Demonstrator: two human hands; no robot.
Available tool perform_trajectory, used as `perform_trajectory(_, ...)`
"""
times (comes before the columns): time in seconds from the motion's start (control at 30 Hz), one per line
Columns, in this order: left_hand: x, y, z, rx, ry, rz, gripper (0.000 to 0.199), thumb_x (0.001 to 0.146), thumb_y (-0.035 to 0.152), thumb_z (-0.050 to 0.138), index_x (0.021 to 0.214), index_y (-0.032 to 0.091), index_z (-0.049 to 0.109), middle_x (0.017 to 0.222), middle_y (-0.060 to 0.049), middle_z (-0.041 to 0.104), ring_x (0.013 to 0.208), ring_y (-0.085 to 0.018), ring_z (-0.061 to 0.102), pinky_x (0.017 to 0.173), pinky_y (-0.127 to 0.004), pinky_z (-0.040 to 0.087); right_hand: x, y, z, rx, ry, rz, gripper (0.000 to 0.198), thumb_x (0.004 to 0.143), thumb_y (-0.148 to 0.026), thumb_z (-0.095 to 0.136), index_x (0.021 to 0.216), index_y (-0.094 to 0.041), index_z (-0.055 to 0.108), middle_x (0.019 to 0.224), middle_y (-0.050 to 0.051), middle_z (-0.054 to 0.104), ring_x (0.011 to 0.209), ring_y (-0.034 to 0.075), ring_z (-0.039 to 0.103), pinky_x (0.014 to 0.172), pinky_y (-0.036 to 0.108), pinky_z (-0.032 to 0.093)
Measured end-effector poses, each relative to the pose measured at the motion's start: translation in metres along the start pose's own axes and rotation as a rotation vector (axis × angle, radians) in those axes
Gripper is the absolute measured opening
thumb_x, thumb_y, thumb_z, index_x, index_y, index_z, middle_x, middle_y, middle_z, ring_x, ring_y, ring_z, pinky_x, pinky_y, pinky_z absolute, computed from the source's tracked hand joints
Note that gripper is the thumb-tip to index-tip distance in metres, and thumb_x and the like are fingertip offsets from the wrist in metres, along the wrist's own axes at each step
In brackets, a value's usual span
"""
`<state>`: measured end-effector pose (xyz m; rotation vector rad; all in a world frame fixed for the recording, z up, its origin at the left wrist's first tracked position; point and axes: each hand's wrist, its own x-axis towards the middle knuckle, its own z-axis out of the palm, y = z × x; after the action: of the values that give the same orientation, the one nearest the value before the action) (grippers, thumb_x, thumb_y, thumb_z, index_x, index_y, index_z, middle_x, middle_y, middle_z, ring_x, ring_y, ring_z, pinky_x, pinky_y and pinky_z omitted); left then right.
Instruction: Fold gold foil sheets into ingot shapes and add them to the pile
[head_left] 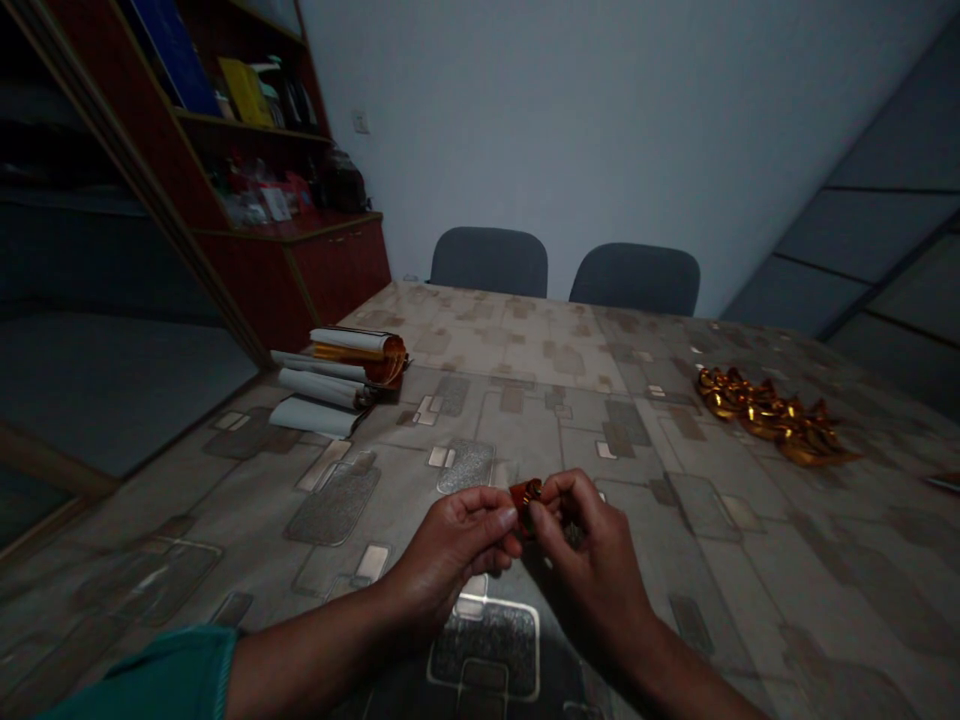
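So from my end, on the head cam, I've got the left hand [472,530] pinching the left edge of a bit of shiny orange foil [528,492], and the right hand [592,540] gripping its right side between thumb and fingertips. The foil's up over the near part of the table [525,360]. Curled sheets [319,388] sit off left, a gold pile [772,415] right.
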<state>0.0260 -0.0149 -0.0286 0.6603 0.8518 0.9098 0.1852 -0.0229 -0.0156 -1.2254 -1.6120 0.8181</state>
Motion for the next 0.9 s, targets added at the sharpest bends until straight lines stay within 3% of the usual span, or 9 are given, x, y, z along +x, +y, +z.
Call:
perform_trajectory(0.13, 0.003, -0.003, -0.001, -0.028, -0.028, 0.005, 0.039, 0.064, 0.037, 0.089, 0.077, 0.013, 0.062, 0.054, 0.004, 0.058, 0.049, -0.005, 0.049, 0.048, -0.015, 0.036, 0.0, -0.003, 0.001, 0.024, -0.006, -0.034, 0.011, 0.088, -0.027, 0.059, 0.081, -0.021, 0.055, 0.068, -0.001, 0.061, 0.057, 0.013, 0.056, 0.053, 0.025, 0.04)
perform_trajectory(0.23, 0.004, -0.002, -0.003, -0.052, -0.054, 0.01, 0.039, 0.064, 0.037, 0.09, 0.076, 0.013, 0.061, 0.055, 0.004, 0.057, 0.049, -0.005, 0.048, 0.049, -0.015, 0.035, -0.001, -0.003, -0.001, 0.148, -0.084, -0.009, 0.014, 0.089, -0.032, 0.061, 0.084, -0.021, 0.057, 0.072, -0.001, 0.061, 0.063, 0.014, 0.057, 0.057, 0.026, 0.042)
perform_trajectory(0.4, 0.004, 0.0, -0.009, -0.065, -0.111, -0.013, 0.033, 0.072, 0.033, 0.085, 0.088, 0.012, 0.063, 0.067, 0.001, 0.06, 0.052, -0.004, 0.05, 0.05, -0.013, 0.035, 0.0, 0.006, -0.004, 0.459, -0.103, 0.138, 0.032, 0.099, -0.045, 0.047, 0.082, -0.02, 0.058, 0.07, -0.002, 0.053, 0.062, 0.013, 0.049, 0.058, 0.027, 0.038)
perform_trajectory(0.6, 0.005, 0.001, -0.013, -0.076, -0.206, -0.019, 0.028, 0.078, 0.029, 0.081, 0.091, 0.012, 0.063, 0.078, -0.003, 0.062, 0.056, -0.004, 0.049, 0.052, -0.013, 0.037, 0.001, 0.011, -0.007, 0.616, -0.332, 0.303, 0.031, 0.094, -0.045, 0.058, 0.08, -0.017, 0.06, 0.066, -0.001, 0.051, 0.06, 0.012, 0.045, 0.057, 0.027, 0.034)
perform_trajectory(0.7, 0.006, 0.0, -0.016, -0.084, -0.258, -0.05, 0.03, 0.078, 0.029, 0.082, 0.093, 0.012, 0.063, 0.08, -0.003, 0.061, 0.059, -0.004, 0.05, 0.055, -0.013, 0.038, 0.0, 0.009, -0.009, 0.695, -0.382, 0.355, 0.03, 0.092, -0.045, 0.062, 0.084, -0.017, 0.063, 0.072, 0.001, 0.053, 0.063, 0.013, 0.047, 0.058, 0.027, 0.036)
perform_trajectory(0.83, 0.007, -0.001, -0.02, -0.085, -0.327, -0.072, 0.034, 0.077, 0.036, 0.081, 0.095, 0.013, 0.063, 0.066, 0.003, 0.055, 0.044, 0.0, 0.029, 0.042, -0.012, 0.02, -0.002, 0.007, -0.01, 0.779, -0.387, 0.372, 0.028, 0.09, -0.044, 0.065, 0.08, -0.017, 0.064, 0.069, 0.001, 0.054, 0.06, 0.012, 0.045, 0.056, 0.027, 0.035)
perform_trajectory(0.9, 0.006, 0.0, -0.021, -0.081, -0.345, -0.074, 0.037, 0.073, 0.039, 0.084, 0.092, 0.013, 0.064, 0.066, 0.003, 0.055, 0.045, 0.0, 0.027, 0.042, -0.014, 0.016, -0.003, 0.006, -0.009, 0.828, -0.398, 0.394, 0.03, 0.089, -0.044, 0.067, 0.077, -0.017, 0.063, 0.066, 0.0, 0.053, 0.057, 0.011, 0.044, 0.055, 0.026, 0.033)
